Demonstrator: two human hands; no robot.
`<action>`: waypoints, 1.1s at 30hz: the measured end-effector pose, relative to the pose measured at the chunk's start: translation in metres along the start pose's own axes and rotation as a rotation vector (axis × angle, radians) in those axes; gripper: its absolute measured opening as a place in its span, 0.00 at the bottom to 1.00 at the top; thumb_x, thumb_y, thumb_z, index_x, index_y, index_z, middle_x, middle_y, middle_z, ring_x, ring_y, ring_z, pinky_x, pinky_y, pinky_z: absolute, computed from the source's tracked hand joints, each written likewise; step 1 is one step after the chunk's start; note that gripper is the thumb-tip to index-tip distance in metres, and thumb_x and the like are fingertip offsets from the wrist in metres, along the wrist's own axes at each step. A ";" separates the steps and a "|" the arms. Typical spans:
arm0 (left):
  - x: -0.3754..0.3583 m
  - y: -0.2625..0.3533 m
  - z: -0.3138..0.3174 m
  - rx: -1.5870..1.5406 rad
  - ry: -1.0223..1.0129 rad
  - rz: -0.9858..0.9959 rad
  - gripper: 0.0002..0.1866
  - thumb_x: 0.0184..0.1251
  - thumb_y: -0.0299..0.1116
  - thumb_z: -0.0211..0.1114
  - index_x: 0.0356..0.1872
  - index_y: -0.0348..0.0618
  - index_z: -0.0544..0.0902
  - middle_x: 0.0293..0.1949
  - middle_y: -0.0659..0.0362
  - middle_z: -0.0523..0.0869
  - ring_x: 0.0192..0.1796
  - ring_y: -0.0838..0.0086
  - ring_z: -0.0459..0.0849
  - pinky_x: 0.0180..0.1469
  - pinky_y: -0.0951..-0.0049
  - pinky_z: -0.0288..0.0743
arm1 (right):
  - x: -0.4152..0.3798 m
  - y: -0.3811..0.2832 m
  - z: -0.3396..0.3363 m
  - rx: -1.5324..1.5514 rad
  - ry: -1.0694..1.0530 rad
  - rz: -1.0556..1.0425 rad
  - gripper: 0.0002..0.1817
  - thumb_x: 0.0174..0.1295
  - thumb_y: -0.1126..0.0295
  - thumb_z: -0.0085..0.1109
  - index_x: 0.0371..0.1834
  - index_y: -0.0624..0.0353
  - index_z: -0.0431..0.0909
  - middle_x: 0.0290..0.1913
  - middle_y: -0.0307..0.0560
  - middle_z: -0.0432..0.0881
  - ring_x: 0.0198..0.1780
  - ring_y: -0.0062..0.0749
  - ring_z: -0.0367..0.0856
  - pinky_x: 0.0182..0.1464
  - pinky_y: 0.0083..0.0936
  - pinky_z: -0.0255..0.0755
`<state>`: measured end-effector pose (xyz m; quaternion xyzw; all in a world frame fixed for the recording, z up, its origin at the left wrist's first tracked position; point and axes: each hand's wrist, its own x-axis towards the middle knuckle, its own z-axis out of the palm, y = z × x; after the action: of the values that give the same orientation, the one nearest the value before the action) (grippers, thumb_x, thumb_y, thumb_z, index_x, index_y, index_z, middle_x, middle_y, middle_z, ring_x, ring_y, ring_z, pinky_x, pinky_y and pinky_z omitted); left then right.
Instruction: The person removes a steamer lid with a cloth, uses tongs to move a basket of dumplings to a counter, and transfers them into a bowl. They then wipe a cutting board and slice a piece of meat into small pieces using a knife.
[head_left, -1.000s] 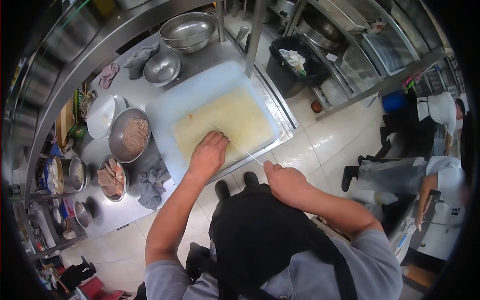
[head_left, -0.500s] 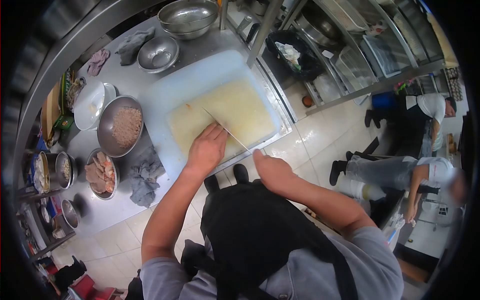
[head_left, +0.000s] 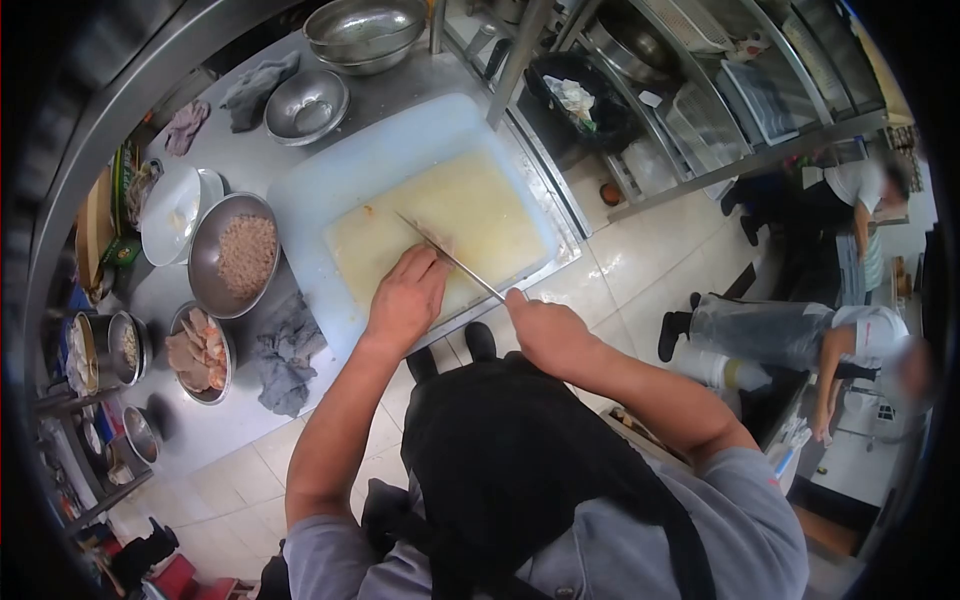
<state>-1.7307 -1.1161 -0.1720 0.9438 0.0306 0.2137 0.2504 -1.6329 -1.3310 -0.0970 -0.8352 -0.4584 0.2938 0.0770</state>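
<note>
My right hand (head_left: 548,335) grips the handle of a knife (head_left: 475,277), its long thin blade slanting over the yellowish cutting board (head_left: 485,200). Close beside the blade, my left hand (head_left: 405,298) has its fingers curled together, pressing on a small piece of pale pink meat (head_left: 437,240). The fingers partly cover that piece. A small orange-red scrap lies farther up the board. Beneath it is a larger whitish-blue board (head_left: 320,190). To the left stands a metal bowl (head_left: 203,235) of diced pink meat (head_left: 248,250).
Nearer me, larger raw meat pieces (head_left: 197,352) fill another bowl, next to a grey cloth (head_left: 285,355). White bowls (head_left: 170,220) and metal bowls (head_left: 308,105) stand farther back. A bin with a black bag (head_left: 575,110) and shelving are beyond the table. Two people work at right.
The blade sits slightly higher and shows wider beside the meat, more of which is visible. My left hand has shifted slightly left. The whole view has moved a little.
</note>
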 end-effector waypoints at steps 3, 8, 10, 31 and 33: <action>0.000 0.001 -0.001 0.012 0.031 0.034 0.06 0.64 0.25 0.67 0.42 0.37 0.84 0.48 0.52 0.85 0.58 0.56 0.83 0.59 0.61 0.80 | -0.024 -0.005 -0.020 -0.001 -0.050 0.048 0.15 0.59 0.80 0.55 0.48 0.69 0.65 0.34 0.68 0.84 0.37 0.66 0.85 0.41 0.54 0.79; -0.002 -0.001 0.004 0.016 0.050 0.024 0.07 0.63 0.25 0.67 0.42 0.37 0.84 0.48 0.53 0.86 0.57 0.56 0.83 0.59 0.61 0.80 | -0.008 -0.001 -0.002 -0.009 -0.081 0.042 0.16 0.57 0.80 0.57 0.47 0.68 0.65 0.34 0.66 0.83 0.40 0.65 0.86 0.42 0.53 0.79; -0.001 0.000 0.003 0.019 0.058 0.017 0.07 0.63 0.25 0.68 0.41 0.37 0.85 0.48 0.53 0.86 0.57 0.56 0.83 0.60 0.62 0.80 | 0.001 -0.003 0.000 -0.015 -0.087 0.041 0.14 0.60 0.79 0.56 0.46 0.67 0.66 0.36 0.66 0.84 0.41 0.64 0.86 0.43 0.53 0.79; -0.009 -0.005 0.006 0.034 0.063 0.029 0.08 0.62 0.24 0.68 0.42 0.38 0.85 0.49 0.53 0.86 0.56 0.57 0.84 0.59 0.62 0.81 | -0.023 -0.002 -0.021 -0.020 -0.208 0.056 0.20 0.58 0.79 0.59 0.51 0.70 0.65 0.35 0.69 0.84 0.40 0.66 0.85 0.43 0.54 0.78; -0.008 -0.005 0.006 0.038 0.071 0.028 0.07 0.61 0.23 0.68 0.40 0.38 0.85 0.49 0.53 0.86 0.56 0.57 0.84 0.58 0.61 0.81 | -0.012 0.002 -0.006 0.004 -0.189 0.037 0.20 0.58 0.79 0.59 0.51 0.70 0.65 0.34 0.69 0.84 0.40 0.66 0.85 0.43 0.54 0.78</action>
<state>-1.7355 -1.1155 -0.1825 0.9404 0.0305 0.2501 0.2282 -1.6333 -1.3405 -0.0882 -0.8120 -0.4476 0.3735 0.0295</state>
